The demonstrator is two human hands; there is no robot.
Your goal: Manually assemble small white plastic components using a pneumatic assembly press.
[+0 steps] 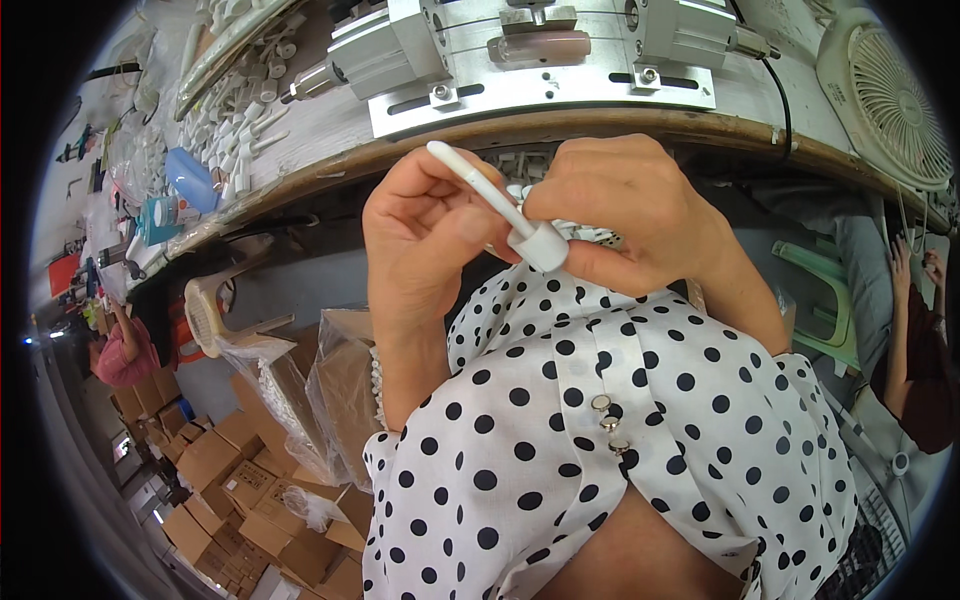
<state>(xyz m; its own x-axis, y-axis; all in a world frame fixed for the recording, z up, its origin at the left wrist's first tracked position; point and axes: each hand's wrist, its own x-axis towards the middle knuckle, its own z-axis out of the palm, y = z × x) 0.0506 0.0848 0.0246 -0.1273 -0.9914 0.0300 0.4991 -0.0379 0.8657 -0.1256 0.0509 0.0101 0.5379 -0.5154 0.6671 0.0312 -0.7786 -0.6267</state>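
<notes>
A white applicator wand (pixel 492 196) slants between my hands, its thin rounded tip at the upper left. Its short round cap (pixel 539 246) sits at the lower right end. My right hand (pixel 625 210) is closed on that cap, thumb below and bent fingers above. Curled around the stem, the thumb and fingers of my left hand (pixel 420 225) press close to it. Small white pieces show behind, in the gap between the hands, partly hidden by the fingers.
A metal fixture (pixel 550 85) stands on the workbench ahead, with a pinkish clear tube (pixel 540 47) lying in it. Loose white wands and caps (pixel 255 130) cover the bench at left. A fan (pixel 890 100) is at right. Cardboard boxes (pixel 225 460) fill the floor at left. Other people sit at both sides.
</notes>
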